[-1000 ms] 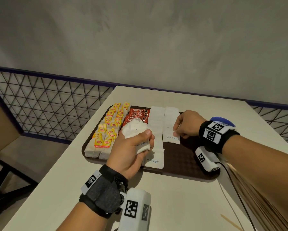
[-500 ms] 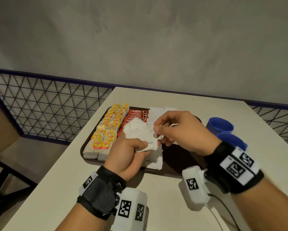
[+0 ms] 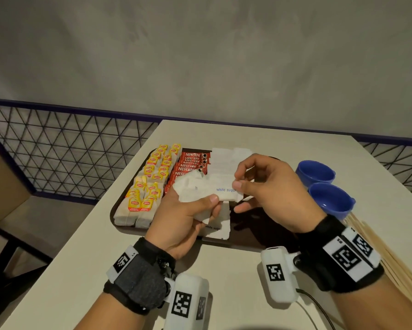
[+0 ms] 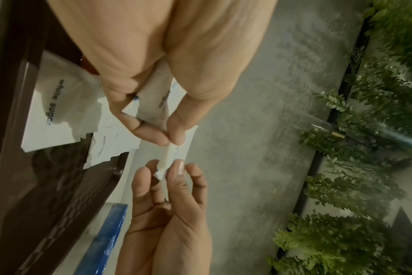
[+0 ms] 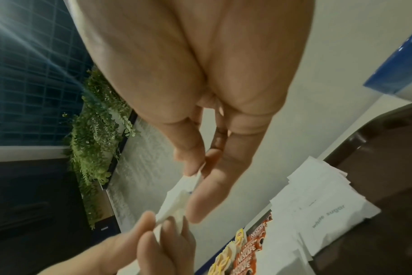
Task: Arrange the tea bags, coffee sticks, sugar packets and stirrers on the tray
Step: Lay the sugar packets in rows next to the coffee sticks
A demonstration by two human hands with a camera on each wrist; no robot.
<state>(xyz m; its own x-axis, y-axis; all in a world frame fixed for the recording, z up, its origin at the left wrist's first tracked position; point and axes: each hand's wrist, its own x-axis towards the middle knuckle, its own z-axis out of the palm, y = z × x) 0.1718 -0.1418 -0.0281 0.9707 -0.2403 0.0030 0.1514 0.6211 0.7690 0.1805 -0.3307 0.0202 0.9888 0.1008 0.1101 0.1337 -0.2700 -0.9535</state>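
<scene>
Fingers [image 3: 239,185] of both hands pinch one sugar packet [image 3: 221,190] (long axis left-right).

A: What fills the left wrist view?

B: The left hand [image 4: 153,74] comes down from twelve o'clock, fingers curled round a bunch of white sugar packets [image 4: 160,104]. From six o'clock the right hand [image 4: 167,214] reaches up, its fingertips [image 4: 179,167] pinching the end of one packet [image 4: 169,154].

A: And around them?

B: At nine o'clock, more packets [image 4: 52,111] printed "white sugar" lie on a dark brown tray [image 4: 47,186]. Green foliage [image 4: 365,186] hangs at three o'clock.
</scene>
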